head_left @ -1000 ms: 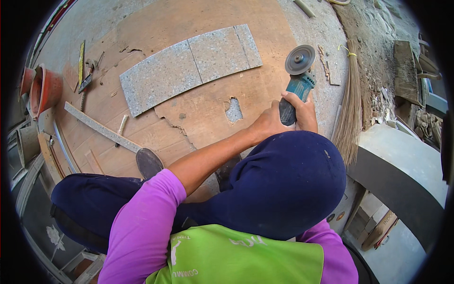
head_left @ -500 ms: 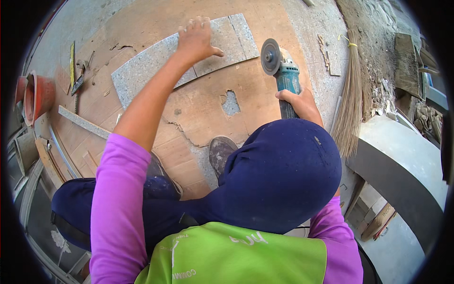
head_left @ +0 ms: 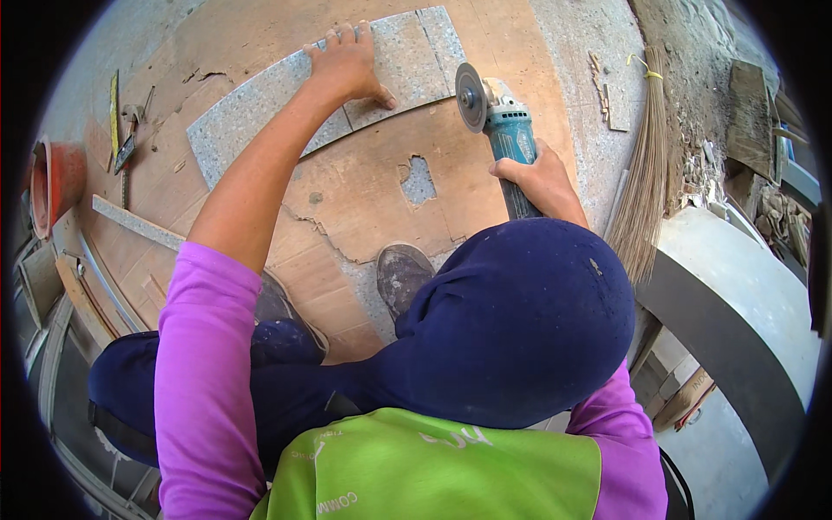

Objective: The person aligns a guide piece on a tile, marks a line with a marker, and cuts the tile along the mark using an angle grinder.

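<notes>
Under my left hand (head_left: 348, 68) lies a long speckled grey tile (head_left: 251, 121) with a dark line across it near its right end. The fingers are spread toward its far edge and the thumb reaches to the near edge. In my right hand (head_left: 548, 184) is a teal and black angle grinder (head_left: 511, 140), wrapped by the handle with the head pointing away from me. Its round disc (head_left: 471, 97) stands upright beside the tile's right end; whether it touches the tile, I cannot tell.
A worn brown board (head_left: 364, 195) with a ragged hole lies under the tile. A hammer (head_left: 132, 121), a yellow level (head_left: 114, 104) and an orange bucket (head_left: 62, 182) are at left. A broom (head_left: 643, 165), rubble and a curved pale panel (head_left: 737, 269) line the right.
The grinder has shifted slightly left, bringing its disc closer to the tile's right end. My left hand stays on the same part of the tile, and the view has shifted a little.
</notes>
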Demonstrator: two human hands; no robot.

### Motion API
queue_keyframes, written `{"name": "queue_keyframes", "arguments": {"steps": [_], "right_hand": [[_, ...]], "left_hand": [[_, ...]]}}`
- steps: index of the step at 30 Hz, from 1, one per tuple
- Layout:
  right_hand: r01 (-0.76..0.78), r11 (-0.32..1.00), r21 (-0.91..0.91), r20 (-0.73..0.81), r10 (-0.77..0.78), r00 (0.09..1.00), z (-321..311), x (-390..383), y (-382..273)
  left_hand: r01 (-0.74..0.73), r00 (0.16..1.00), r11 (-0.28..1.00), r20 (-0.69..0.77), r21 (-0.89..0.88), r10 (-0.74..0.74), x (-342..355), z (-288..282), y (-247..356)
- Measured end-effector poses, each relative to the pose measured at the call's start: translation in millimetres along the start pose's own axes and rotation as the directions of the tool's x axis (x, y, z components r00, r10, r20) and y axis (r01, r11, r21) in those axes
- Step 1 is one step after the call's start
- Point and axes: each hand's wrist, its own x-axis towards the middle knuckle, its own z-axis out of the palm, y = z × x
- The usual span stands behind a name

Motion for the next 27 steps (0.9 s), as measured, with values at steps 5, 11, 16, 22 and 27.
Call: {"name": "queue_keyframes", "arguments": {"steps": [5, 11, 16, 22, 27], "right_hand": [[0.005, 0.997, -0.078, 0.004, -0.005, 1.0, 1.4, 3.4, -1.7], [0.015, 0.996, -0.084, 0.002, -0.015, 1.0, 5.4, 6.3, 0.8], [0.01, 0.994, -0.106, 0.0, -0.01, 1.0, 2.9, 4.8, -0.8], [0.017, 0.996, -0.093, 0.002, -0.017, 1.0, 5.1, 8.3, 3.6], [0.03, 0.995, -0.096, 0.01, -0.029, 1.0, 5.9, 8.0, 2.4]], "left_hand": [[0.018, 1.0, 1.0, 0.025, 0.003, -0.018, 1.2, -2.3, 1.9], [0.034, 0.999, 0.999, 0.014, -0.018, -0.034, -0.7, -0.5, 0.6], [0.032, 0.999, 0.999, 0.003, -0.011, -0.032, 1.1, -0.6, 4.5], [0.013, 1.0, 1.0, -0.021, -0.02, -0.014, 0.7, -1.1, 3.6], [0.017, 1.0, 1.0, -0.024, -0.011, -0.017, -0.2, 0.5, 1.8]]}}
